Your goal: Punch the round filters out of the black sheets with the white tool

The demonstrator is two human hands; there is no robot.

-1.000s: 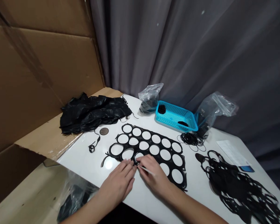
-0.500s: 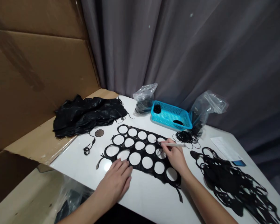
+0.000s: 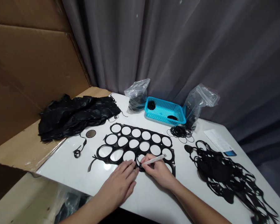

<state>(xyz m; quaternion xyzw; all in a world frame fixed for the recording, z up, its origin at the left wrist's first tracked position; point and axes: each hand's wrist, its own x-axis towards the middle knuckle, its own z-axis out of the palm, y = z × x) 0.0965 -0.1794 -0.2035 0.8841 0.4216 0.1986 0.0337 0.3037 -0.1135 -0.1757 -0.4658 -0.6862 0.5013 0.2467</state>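
A black rubber-like sheet (image 3: 128,145) with rows of round holes lies flat on the white table. My left hand (image 3: 121,180) rests palm down at the sheet's near edge, fingers stretched out together and holding nothing. Close beside its fingertips, my right hand (image 3: 159,170) pinches a slim white pen-shaped tool (image 3: 155,159). The tool's tip is at a hole in the near row, where my fingers partly hide it; I cannot make out the kind of tip. My right hand and forearm cover part of the sheet's near right side.
Black sheets (image 3: 77,113) are piled at the left, near a dark disc (image 3: 91,133). Behind stand a blue basket (image 3: 164,116) and clear bags (image 3: 137,96) with black contents. Thin black rings (image 3: 178,131), cut-out scraps (image 3: 220,171) and white paper (image 3: 217,140) lie right.
My right hand has moved left and nearer with the tool, from the sheet's far right part to the near row beside my left hand. The left hand stays at the near edge. The view has shifted slightly.
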